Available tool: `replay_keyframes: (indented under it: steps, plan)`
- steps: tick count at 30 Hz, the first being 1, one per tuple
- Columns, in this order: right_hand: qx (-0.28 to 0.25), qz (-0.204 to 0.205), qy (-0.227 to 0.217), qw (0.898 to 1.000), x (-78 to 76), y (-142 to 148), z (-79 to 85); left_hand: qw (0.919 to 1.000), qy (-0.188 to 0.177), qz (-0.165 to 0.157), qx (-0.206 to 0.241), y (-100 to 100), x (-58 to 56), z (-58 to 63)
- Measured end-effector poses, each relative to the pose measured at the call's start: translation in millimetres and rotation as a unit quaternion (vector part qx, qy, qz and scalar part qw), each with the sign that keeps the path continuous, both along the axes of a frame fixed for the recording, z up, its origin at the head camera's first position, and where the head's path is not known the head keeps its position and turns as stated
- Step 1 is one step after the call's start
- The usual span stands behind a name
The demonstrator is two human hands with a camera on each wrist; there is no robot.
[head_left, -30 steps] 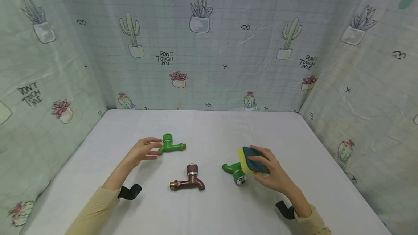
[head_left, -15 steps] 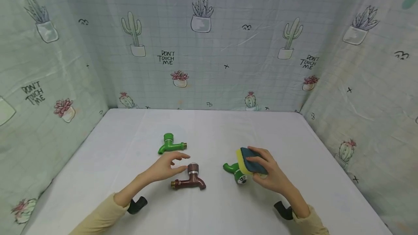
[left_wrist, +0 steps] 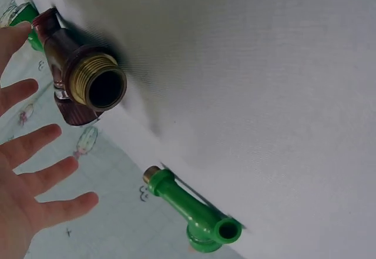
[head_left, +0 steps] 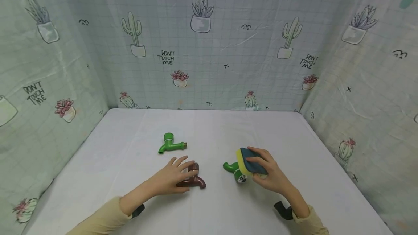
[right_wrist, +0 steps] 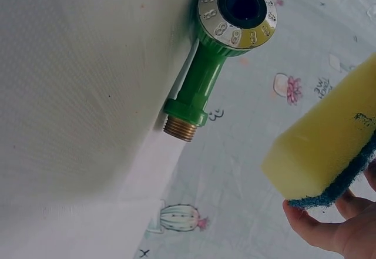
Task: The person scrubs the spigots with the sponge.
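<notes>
The person's left hand [head_left: 168, 179] is spread just beside the brown tap [head_left: 196, 181]; the right hand [head_left: 273, 175] pinches a sponge [head_left: 253, 163], a green tap [head_left: 232, 168] to its left.

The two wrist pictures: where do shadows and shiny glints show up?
Left wrist: a broad, soft shadow on the white table beside the brown tap; right wrist: a soft shadow beside the silver-topped green tap, a pale glint along its stem, while the yellow sponge looks matte.

Glossy brown tap [head_left: 195, 181], matt foam sponge [right_wrist: 326, 144]
</notes>
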State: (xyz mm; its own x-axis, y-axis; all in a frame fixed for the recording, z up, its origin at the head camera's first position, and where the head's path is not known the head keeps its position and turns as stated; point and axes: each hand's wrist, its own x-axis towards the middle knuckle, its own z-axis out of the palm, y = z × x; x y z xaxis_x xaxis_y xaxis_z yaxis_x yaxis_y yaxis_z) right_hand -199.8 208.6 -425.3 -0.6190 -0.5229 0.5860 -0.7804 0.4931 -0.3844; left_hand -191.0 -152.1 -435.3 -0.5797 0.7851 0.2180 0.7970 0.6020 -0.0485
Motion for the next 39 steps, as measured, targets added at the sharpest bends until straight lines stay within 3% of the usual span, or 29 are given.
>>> replay_keyframes:
  steps: [13, 21, 26, 30, 36, 39]
  plan:
    - [0.002, -0.009, -0.005, 1.0, 2.3, 4, 1.8, 0.9952, 0.087, -0.003, -0.046, 13, -10.8, -15.7]
    - [0.003, -0.013, -0.018, 1.0, 2.9, 3, 0.6, 0.9939, 0.095, 0.011, -0.055, 17, -9.8, -12.2]
    - [0.001, -0.011, -0.015, 1.0, 2.8, 3, -0.9, 0.9975, 0.067, 0.023, -0.005, 17, -9.8, -8.6]
    - [0.002, -0.009, -0.016, 1.0, 2.1, 2, -3.8, 0.9958, 0.069, 0.021, 0.055, 16, -9.9, -5.4]
    - [0.0, -0.003, -0.01, 1.0, 2.0, -1, -3.6, 0.9819, 0.09, 0.017, 0.166, 20, -14.2, -2.4]
    - [0.003, -0.002, -0.001, 1.0, 0.8, -1, -3.1, 0.9707, 0.075, 0.034, 0.226, 23, -15.2, 2.3]
